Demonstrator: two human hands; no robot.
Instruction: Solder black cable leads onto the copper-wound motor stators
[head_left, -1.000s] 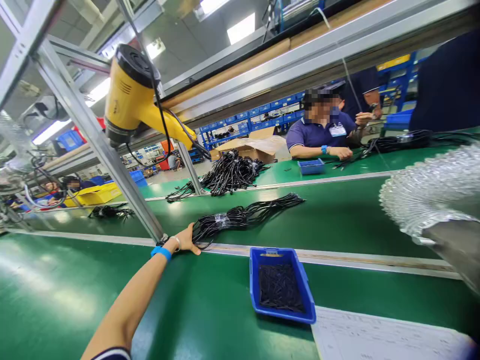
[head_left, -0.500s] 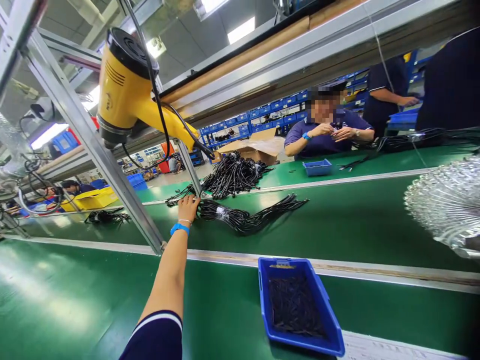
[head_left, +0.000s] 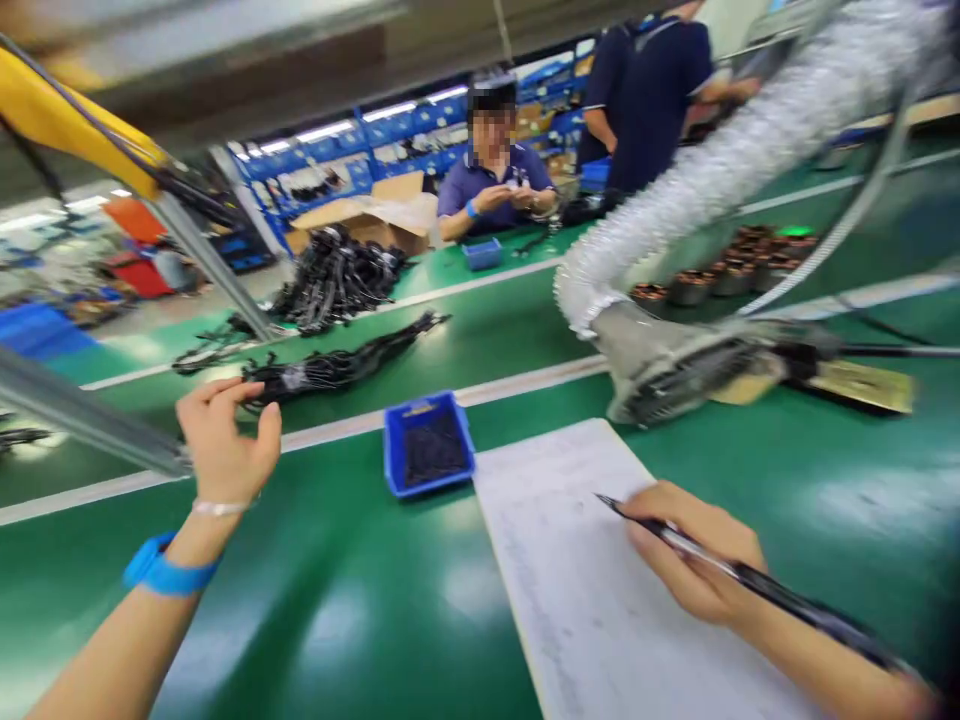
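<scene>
My left hand (head_left: 229, 435) hovers with fingers apart, just this side of a bundle of black cables (head_left: 330, 370) lying on the green belt; nothing shows in its grasp. A blue band circles that wrist. In my right hand (head_left: 701, 550) a black pen (head_left: 679, 541) is gripped, its tip pointing left over a white sheet of paper (head_left: 570, 560) with faint writing. Between the hands, a small blue bin (head_left: 429, 488) holds many short black pieces.
A silvery flexible duct (head_left: 720, 160) with a grey hood (head_left: 667, 360) comes down at the right. Copper-wound parts (head_left: 712, 280) stand behind it. A metal post (head_left: 82, 410) rises at left. Across the belt sits a co-worker (head_left: 495, 180), near a cable heap (head_left: 337, 275).
The view has swung right and down. My left hand has drawn back from the cable bundle. My right hand with the pen, the paper and the duct's hood have come into view.
</scene>
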